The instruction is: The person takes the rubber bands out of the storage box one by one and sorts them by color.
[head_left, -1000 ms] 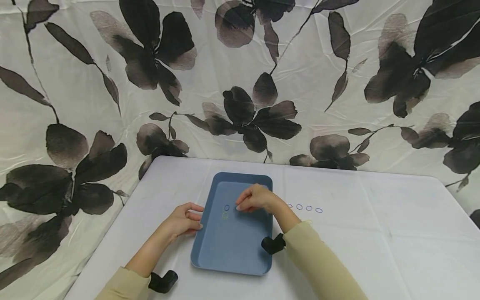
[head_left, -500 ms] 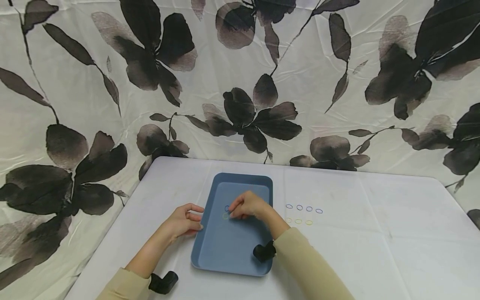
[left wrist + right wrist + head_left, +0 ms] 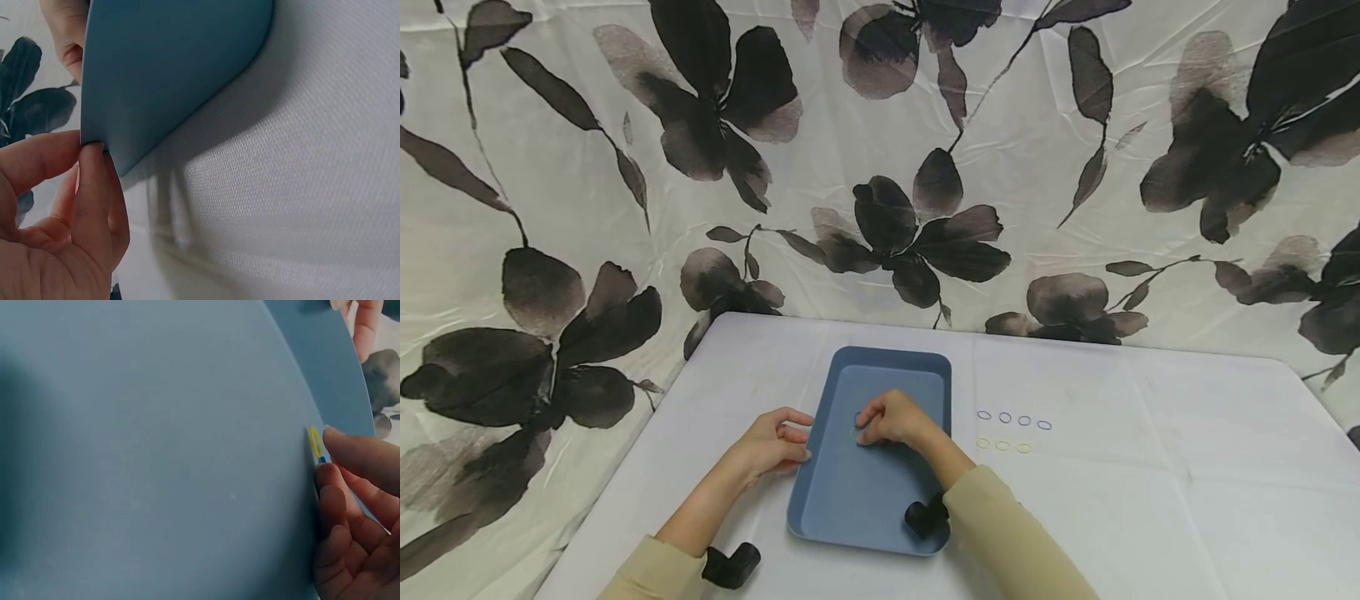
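A blue rectangular tray (image 3: 868,508) lies on the table. My left hand (image 3: 775,446) is at the tray's left edge; in the left wrist view its thumb and a finger (image 3: 44,159) pinch the rim. My right hand (image 3: 895,421) is low over the tray's middle, fingers bent. Close by its fingertips on the tray is a thin yellow ring (image 3: 315,442), like a small rubber band. A bit of blue ring (image 3: 322,460) shows between the thumb (image 3: 362,456) and a finger, the rest covered. Whether the right fingers grip either ring cannot be told.
Right of the tray, a row of several thin blue rings (image 3: 1024,421) lies on the white tablecloth (image 3: 1150,517). In front of it are yellow rings (image 3: 1024,448). A flower-patterned curtain (image 3: 1060,125) hangs behind the table.
My right hand has come left and nearer over the tray to the two rings there, now mostly covering them. The left hand stays at the rim. The view has shifted slightly.
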`<state>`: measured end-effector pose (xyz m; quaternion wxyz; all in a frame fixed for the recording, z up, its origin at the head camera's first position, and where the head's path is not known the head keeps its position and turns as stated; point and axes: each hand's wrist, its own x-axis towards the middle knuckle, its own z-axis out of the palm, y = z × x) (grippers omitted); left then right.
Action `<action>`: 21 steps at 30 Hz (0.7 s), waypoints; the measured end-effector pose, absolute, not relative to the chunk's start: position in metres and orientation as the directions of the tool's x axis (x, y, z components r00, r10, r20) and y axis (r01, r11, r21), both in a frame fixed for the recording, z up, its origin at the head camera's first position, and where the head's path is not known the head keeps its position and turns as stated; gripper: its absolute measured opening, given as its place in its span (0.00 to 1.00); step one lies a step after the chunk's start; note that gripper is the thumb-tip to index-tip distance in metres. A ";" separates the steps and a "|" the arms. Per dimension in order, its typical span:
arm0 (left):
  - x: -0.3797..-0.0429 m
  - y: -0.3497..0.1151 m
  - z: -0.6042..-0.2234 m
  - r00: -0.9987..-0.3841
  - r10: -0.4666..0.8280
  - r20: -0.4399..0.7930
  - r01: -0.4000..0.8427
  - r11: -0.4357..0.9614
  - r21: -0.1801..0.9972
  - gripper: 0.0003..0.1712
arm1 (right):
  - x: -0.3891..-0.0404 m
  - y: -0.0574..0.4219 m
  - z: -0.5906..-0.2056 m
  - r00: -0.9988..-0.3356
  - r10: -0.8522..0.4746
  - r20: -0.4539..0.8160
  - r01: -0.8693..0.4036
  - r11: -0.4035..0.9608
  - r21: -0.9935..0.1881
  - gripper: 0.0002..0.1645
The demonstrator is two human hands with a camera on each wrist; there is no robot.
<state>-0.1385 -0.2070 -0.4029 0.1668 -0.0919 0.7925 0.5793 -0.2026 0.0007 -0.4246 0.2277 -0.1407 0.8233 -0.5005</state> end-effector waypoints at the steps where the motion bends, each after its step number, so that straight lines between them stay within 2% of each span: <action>1: -0.139 -0.207 -0.403 -0.928 0.051 -0.369 -0.336 0.313 0.888 0.29 | -0.202 0.000 -0.425 -0.861 -0.459 -0.218 -0.022 0.462 -0.887 0.10; 7: -0.139 -0.207 -0.403 -0.929 0.061 -0.366 -0.332 0.308 0.892 0.29 | -0.200 -0.003 -0.427 -0.876 -0.469 -0.112 -0.179 0.532 -0.828 0.08; 11: -0.138 -0.207 -0.404 -0.930 0.058 -0.363 -0.329 0.307 0.893 0.29 | -0.197 -0.004 -0.427 -0.874 -0.479 -0.080 -0.235 0.561 -0.794 0.07; 16: -0.137 -0.208 -0.405 -0.930 0.059 -0.364 -0.329 0.314 0.891 0.29 | -0.194 -0.005 -0.426 -0.828 -0.561 -0.030 -0.360 0.570 -0.739 0.06; 21: -0.137 -0.209 -0.406 -0.931 0.066 -0.358 -0.320 0.317 0.893 0.29 | -0.192 -0.007 -0.424 -0.771 -0.636 -0.032 -0.453 0.583 -0.674 0.09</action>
